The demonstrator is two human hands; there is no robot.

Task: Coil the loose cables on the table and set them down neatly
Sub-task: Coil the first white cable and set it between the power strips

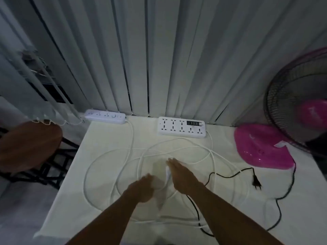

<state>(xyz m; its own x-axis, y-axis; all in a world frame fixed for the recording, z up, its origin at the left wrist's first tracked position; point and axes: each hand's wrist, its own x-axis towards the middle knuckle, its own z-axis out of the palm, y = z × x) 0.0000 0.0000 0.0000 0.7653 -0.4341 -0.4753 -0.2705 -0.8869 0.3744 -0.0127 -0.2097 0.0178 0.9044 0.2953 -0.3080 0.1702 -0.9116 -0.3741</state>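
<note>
Over the cream cloth-covered table (106, 138), the left hand (144, 187) curls beside tangled white cables (99, 158); its grip is unclear. The right hand (180, 174) lies flat, released.

White cables (109, 154) and two white power strips (182, 127) are seen on the cream desk (106, 138); a black cord (228, 175), a pink fan base (261, 147) and grey vertical blinds (159, 59) are shown.

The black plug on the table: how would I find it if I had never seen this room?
Start at the pink fan base on the table's right side. Just in front of it, toward the person, the black plug lies flat on the pale tablecloth, right of the right hand. Its cable is black, while the power strips' looping cables are white.
</note>
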